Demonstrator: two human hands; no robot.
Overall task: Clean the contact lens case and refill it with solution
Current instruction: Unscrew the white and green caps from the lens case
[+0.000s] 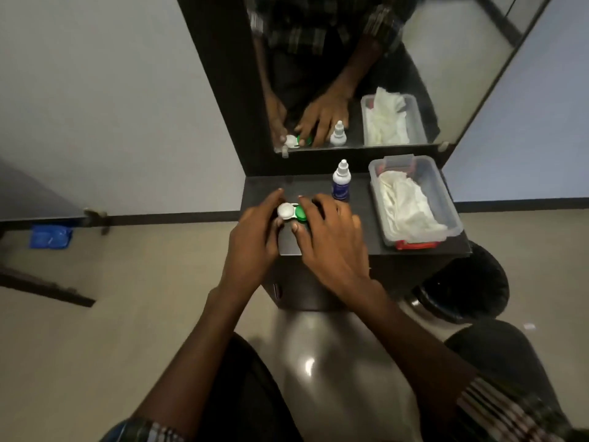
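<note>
A contact lens case (291,212) with one white cap and one green cap lies on the dark shelf (369,237) below a mirror. My left hand (255,234) grips the case at the white cap side, thumb under it. My right hand (331,237) has its fingers closed on the green cap. A small solution bottle (341,181) with a white nozzle cap and blue label stands upright just behind my right hand, apart from it.
A clear plastic box (446,199) with red clips holds white tissue (408,208) at the shelf's right end. A mirror (430,74) rises behind the shelf. A black bin (465,288) stands on the floor to the right. My knees are below.
</note>
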